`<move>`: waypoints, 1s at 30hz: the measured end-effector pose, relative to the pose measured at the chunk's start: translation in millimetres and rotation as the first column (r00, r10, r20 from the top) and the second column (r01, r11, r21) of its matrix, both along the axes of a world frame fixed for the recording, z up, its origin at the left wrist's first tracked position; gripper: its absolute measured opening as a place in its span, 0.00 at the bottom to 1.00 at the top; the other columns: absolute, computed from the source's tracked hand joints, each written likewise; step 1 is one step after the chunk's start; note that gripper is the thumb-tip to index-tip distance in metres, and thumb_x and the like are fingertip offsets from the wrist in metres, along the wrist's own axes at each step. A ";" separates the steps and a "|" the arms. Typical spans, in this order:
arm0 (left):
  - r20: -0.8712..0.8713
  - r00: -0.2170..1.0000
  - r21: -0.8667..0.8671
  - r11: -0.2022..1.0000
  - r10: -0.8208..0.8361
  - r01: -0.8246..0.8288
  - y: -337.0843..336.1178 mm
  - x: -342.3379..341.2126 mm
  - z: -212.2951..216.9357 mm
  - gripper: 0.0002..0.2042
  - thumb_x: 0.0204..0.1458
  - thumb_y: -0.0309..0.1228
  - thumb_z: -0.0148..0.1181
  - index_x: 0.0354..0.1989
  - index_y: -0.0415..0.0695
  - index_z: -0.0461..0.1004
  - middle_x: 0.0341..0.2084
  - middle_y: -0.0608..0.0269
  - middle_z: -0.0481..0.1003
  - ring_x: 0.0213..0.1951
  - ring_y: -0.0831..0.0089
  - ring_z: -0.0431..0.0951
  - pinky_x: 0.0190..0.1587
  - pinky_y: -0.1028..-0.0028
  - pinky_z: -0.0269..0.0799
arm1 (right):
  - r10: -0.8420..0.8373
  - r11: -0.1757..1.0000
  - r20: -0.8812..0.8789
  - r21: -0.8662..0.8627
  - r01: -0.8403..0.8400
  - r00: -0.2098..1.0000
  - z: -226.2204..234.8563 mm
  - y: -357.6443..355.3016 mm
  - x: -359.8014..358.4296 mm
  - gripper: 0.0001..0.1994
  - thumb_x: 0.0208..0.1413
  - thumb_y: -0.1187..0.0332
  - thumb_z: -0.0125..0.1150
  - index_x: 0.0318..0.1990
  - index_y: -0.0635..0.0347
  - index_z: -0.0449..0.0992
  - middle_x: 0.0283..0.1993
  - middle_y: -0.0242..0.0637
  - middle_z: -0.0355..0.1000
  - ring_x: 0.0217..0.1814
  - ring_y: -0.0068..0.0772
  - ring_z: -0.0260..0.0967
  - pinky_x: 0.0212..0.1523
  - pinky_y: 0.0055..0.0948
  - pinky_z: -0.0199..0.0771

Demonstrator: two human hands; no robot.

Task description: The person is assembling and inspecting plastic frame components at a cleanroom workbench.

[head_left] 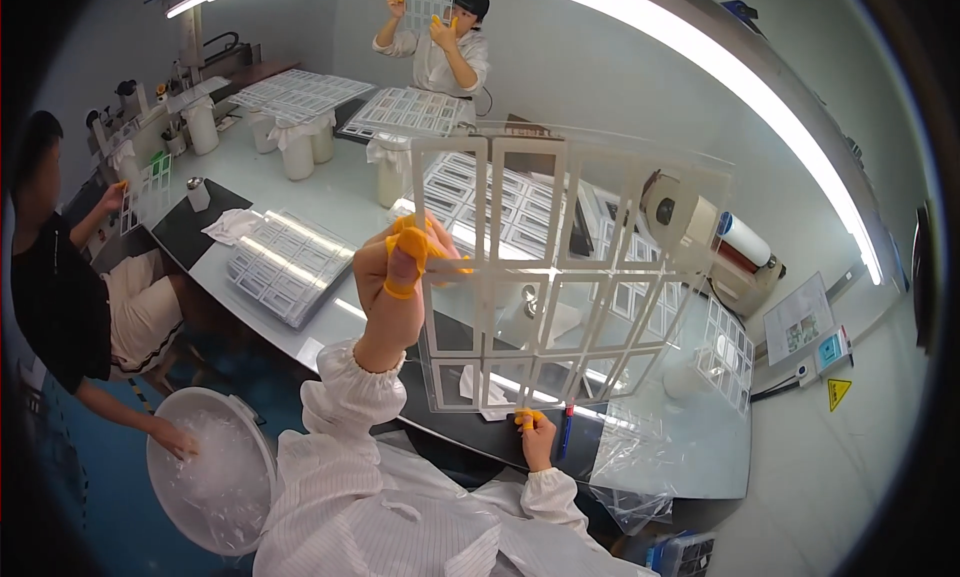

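Observation:
I hold up a clear sheet [551,279] with rows of white-bordered rectangular windows, tilted above the table. My left hand [403,260], with yellow finger covers, grips its left edge about midway up. At the sheet's lower edge, my right hand [537,440] pinches the rim between yellow-covered fingertips. Through the sheet, more framed sheets [455,192] show lying on the table, along with a white wipe [484,387] on a dark mat. A blue pen with a red end [567,435] lies beside my right hand.
A stack of framed sheets [287,267] lies left of my left hand. Crumpled clear film [632,462] hangs over the near edge at right. A white bin [262,447] holds plastic scraps; one co-worker's hand [174,439] reaches in. Another co-worker [450,62] lifts a sheet across the table.

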State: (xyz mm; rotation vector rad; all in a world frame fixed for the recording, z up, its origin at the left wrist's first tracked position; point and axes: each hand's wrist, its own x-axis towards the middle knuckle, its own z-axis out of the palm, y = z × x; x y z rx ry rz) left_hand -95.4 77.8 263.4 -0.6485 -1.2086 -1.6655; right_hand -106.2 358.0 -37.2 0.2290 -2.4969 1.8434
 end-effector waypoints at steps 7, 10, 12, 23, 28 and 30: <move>0.020 0.999 -0.034 0.999 0.043 -0.042 10.9 2.9 57.3 0.22 0.45 0.50 0.47 0.18 0.40 0.69 0.14 0.64 0.66 0.22 0.75 0.64 0.19 0.80 0.54 | 0.028 0.999 -0.011 -0.041 -0.028 1.000 2.3 -5.1 1.3 0.11 0.52 0.68 0.48 0.32 0.68 0.72 0.22 0.33 0.69 0.19 0.17 0.60 0.20 0.16 0.60; -0.071 0.994 -0.044 0.995 0.084 -0.088 11.6 -9.9 73.7 0.22 0.45 0.50 0.47 0.19 0.40 0.69 0.15 0.63 0.67 0.23 0.75 0.65 0.22 0.79 0.56 | 0.013 0.999 -0.001 -0.034 -0.013 1.000 7.5 -8.0 3.2 0.10 0.51 0.69 0.48 0.32 0.68 0.72 0.22 0.34 0.69 0.19 0.19 0.61 0.20 0.17 0.60; -0.112 0.991 -0.058 0.995 0.069 -0.076 14.7 -15.8 79.6 0.22 0.45 0.50 0.48 0.19 0.40 0.69 0.16 0.63 0.67 0.23 0.75 0.66 0.23 0.79 0.57 | 0.000 0.999 -0.042 -0.039 -0.001 0.999 4.9 -4.8 2.7 0.12 0.51 0.67 0.48 0.32 0.68 0.72 0.21 0.33 0.69 0.18 0.17 0.60 0.19 0.15 0.59; -0.077 0.996 -0.025 0.999 0.040 -0.042 -0.2 -22.3 69.7 0.22 0.46 0.50 0.47 0.19 0.40 0.69 0.15 0.63 0.67 0.22 0.75 0.65 0.24 0.79 0.57 | -0.016 1.000 -0.042 -0.014 0.015 0.999 9.6 -11.3 -1.1 0.11 0.51 0.68 0.48 0.30 0.68 0.72 0.20 0.32 0.68 0.16 0.17 0.60 0.16 0.16 0.59; -0.044 0.997 -0.029 0.997 0.065 -0.066 -15.8 -20.3 68.0 0.22 0.46 0.50 0.46 0.19 0.40 0.69 0.16 0.61 0.67 0.22 0.76 0.65 0.24 0.80 0.57 | -0.042 0.999 0.004 0.030 0.042 0.999 12.6 -12.7 2.7 0.08 0.49 0.72 0.49 0.31 0.69 0.73 0.22 0.36 0.69 0.19 0.20 0.62 0.21 0.18 0.62; -0.024 0.997 -0.020 0.997 0.076 -0.076 -22.2 -20.2 67.1 0.23 0.46 0.50 0.45 0.19 0.40 0.69 0.16 0.61 0.67 0.22 0.76 0.65 0.24 0.80 0.57 | -0.055 0.998 0.010 0.031 0.055 0.998 16.3 -14.4 5.7 0.09 0.49 0.72 0.49 0.31 0.69 0.73 0.21 0.36 0.69 0.18 0.21 0.62 0.20 0.18 0.61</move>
